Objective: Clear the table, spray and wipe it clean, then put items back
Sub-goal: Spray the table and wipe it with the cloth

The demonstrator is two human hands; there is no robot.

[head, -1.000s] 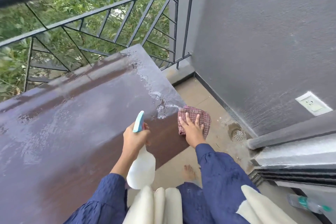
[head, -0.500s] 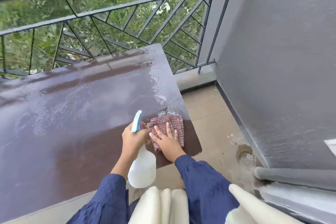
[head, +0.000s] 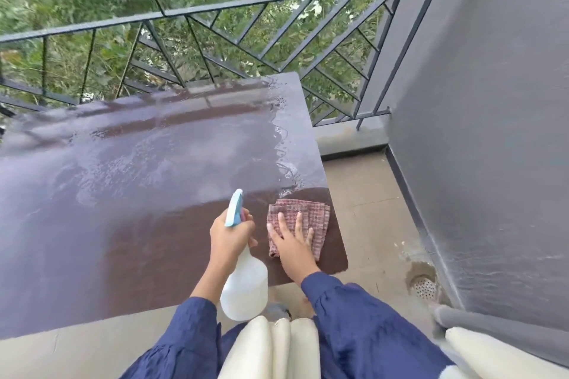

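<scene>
A dark brown table [head: 129, 209] fills the left and middle, its top wet and shiny with spray. My left hand [head: 229, 235] grips the neck of a white spray bottle [head: 244, 286] with a light blue nozzle that points away from me. Its body hangs past the table's near edge. My right hand [head: 294, 243] presses flat with spread fingers on a folded pink checked cloth [head: 308, 215] at the table's near right corner.
A black metal railing [head: 246, 34] with greenery behind it runs along the table's far side. A grey wall [head: 492, 132] stands on the right. Between table and wall lies tiled floor [head: 369, 209] with a round drain [head: 426, 286]. Cream fabric [head: 271, 348] hangs below my arms.
My right hand slid the cloth from the table's right edge inward toward the bottle, then back out to the near right corner. The view swung right and up. My left hand kept the bottle still.
</scene>
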